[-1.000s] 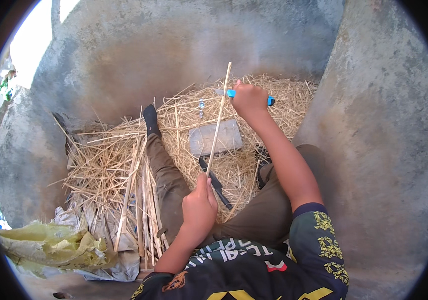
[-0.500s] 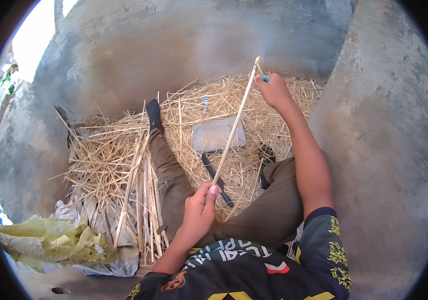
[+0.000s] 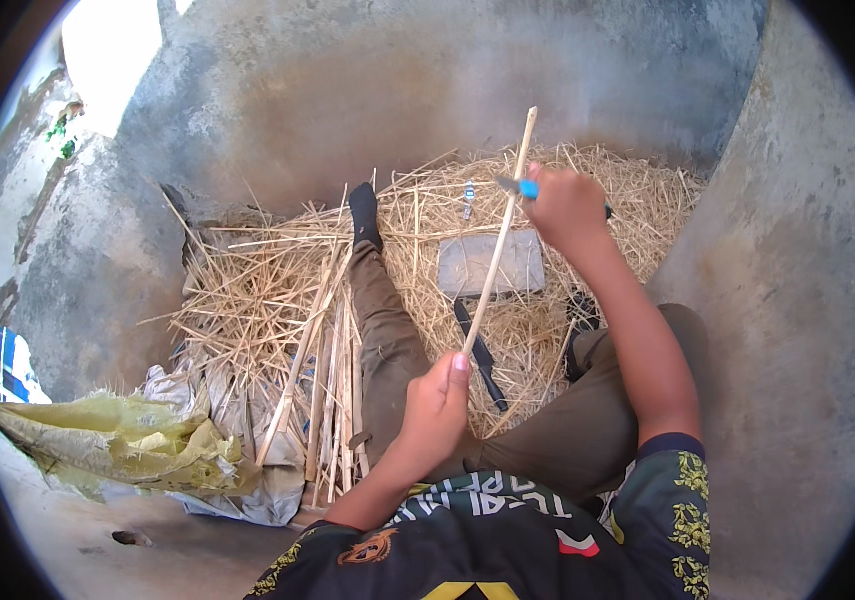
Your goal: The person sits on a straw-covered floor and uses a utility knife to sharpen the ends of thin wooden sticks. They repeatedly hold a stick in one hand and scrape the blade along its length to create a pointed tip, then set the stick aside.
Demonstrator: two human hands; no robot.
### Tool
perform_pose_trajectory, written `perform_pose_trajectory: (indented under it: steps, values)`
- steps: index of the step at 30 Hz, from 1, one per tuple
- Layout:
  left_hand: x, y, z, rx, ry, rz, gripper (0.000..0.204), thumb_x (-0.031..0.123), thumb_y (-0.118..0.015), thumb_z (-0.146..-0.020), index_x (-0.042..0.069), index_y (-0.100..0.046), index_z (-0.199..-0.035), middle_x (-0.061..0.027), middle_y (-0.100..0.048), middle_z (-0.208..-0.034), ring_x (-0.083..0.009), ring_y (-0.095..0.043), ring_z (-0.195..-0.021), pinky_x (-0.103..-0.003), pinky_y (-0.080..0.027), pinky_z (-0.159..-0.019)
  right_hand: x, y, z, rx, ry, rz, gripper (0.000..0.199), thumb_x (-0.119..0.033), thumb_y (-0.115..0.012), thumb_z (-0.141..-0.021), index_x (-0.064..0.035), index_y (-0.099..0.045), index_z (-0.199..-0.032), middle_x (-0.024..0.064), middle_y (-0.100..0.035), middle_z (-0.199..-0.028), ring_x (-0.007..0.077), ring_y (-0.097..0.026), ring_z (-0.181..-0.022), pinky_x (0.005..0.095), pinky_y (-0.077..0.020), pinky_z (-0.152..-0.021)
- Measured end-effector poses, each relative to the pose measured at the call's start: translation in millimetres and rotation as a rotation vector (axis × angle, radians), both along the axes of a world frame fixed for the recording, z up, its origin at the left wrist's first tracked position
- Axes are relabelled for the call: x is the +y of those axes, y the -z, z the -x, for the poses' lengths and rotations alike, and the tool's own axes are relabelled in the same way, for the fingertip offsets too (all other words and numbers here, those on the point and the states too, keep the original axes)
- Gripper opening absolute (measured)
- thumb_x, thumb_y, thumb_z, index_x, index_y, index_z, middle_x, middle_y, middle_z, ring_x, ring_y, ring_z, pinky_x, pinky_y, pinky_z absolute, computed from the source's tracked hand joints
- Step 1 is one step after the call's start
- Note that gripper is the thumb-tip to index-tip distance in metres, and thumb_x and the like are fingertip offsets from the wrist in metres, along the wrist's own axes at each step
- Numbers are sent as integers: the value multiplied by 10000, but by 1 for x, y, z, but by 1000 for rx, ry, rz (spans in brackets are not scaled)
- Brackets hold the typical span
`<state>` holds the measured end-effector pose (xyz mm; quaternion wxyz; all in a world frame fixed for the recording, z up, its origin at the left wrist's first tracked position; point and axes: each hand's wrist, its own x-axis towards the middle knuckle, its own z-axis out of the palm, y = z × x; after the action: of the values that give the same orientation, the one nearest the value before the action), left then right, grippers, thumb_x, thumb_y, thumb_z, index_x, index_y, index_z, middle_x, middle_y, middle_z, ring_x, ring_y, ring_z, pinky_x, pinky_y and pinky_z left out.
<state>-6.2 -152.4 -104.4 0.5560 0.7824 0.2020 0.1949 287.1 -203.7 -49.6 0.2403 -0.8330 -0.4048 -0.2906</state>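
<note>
A long pale wooden stick (image 3: 496, 268) slants up and away in front of me, its lower end gripped by my left hand (image 3: 436, 408), thumb along it. My right hand (image 3: 570, 208) is closed around a small knife (image 3: 529, 188) with a bright blue part by the blade. The blade crosses the stick a little below its far tip, and it seems to touch the wood. Most of the knife's handle is hidden in my fingers; a dark end shows past them.
Straw and shavings (image 3: 638, 190) cover the ground between my legs. On them lie a grey block (image 3: 493, 265), a long dark blade-like tool (image 3: 480, 355) and a small bottle-like object (image 3: 469, 200). Split sticks (image 3: 268, 320) pile at left beside a yellow sack (image 3: 138, 445). Concrete walls (image 3: 398, 90) curve around.
The knife has gone from the stick's tip to a point lower down its length. The sliver that hung at the tip is no longer seen there. The whole view has shifted slightly.
</note>
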Motion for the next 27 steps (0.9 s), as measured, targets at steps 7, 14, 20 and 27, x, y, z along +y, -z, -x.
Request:
perform_pose_trajectory:
  steps: [7,14,20,27]
  values:
    - [-19,-15,5,57,38,-161,314,224,-444,-1096,-4,-510,-890,-149,-487,-586,-221,-471,-500,-383,-404,-531,-11,-2,-39,58,214,-16,402,-242,-491,-1013,-65,-708,-725,157,-660,-615,336,-690,-571,439,-548,-523]
    - [-23,-12,7,37,57,-195,299,220,-447,-1096,0,-506,-902,-162,-477,-590,-250,-490,-500,-386,-411,-538,-27,-10,-60,107,371,-55,292,-270,-545,-988,-79,-708,-838,99,-690,-702,301,-687,-585,444,-536,-532]
    - [14,8,20,217,-2,-384,317,274,-424,-1094,11,-533,-955,-244,-564,-659,-454,-586,-611,-483,-455,-590,-51,-10,-65,1093,-173,118,310,-294,-608,-915,-23,-622,-765,15,-499,-576,138,-441,-448,362,-396,-442]
    - [126,9,1,596,-154,-755,375,312,-437,-1058,18,-653,-975,-268,-669,-798,-493,-647,-785,-566,-510,-721,-9,76,-31,777,-57,656,322,-261,-626,-858,47,-709,-896,216,-720,-867,315,-712,-781,423,-561,-715]
